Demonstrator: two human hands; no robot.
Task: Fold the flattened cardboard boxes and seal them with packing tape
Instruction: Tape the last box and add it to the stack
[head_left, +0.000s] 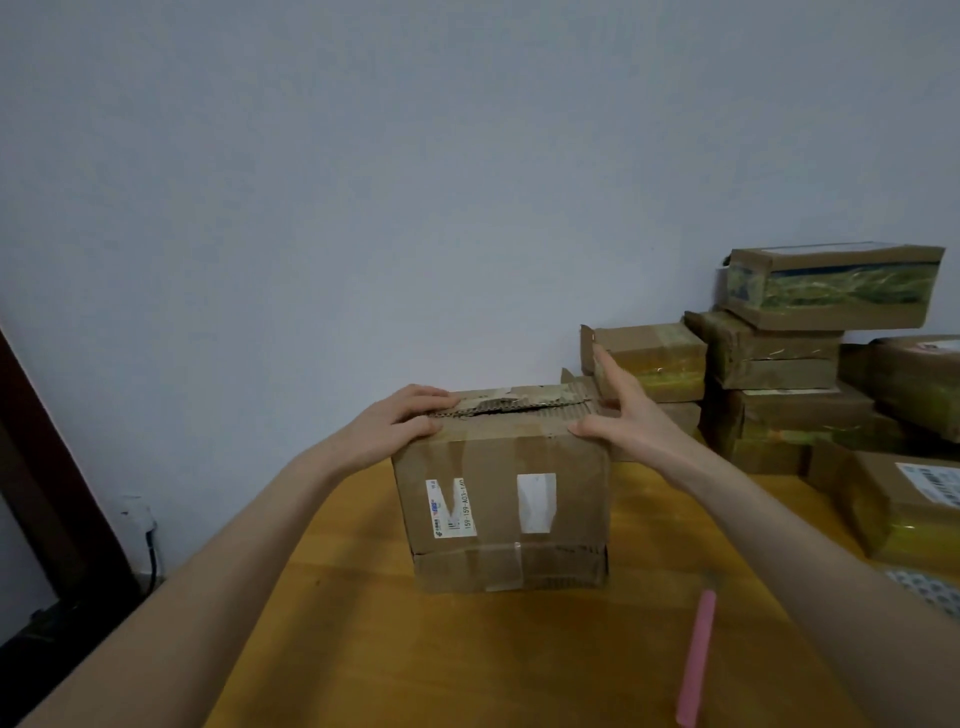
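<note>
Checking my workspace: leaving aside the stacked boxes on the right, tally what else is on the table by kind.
Cardboard box: 1
Pink stick: 1
Dotted grey packet, partly cut off by the picture's edge: 1
Total: 3

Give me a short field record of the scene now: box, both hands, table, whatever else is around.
table: wooden
box: upright on the table, top flaps down, seam ragged
left hand: grips the top left corner, fingers curled over the top
right hand: straight fingers against the right side, thumb on the front
pink stick: lies on the table, right of the box, untouched
stacked boxes: taped, rear right by the wall
</note>
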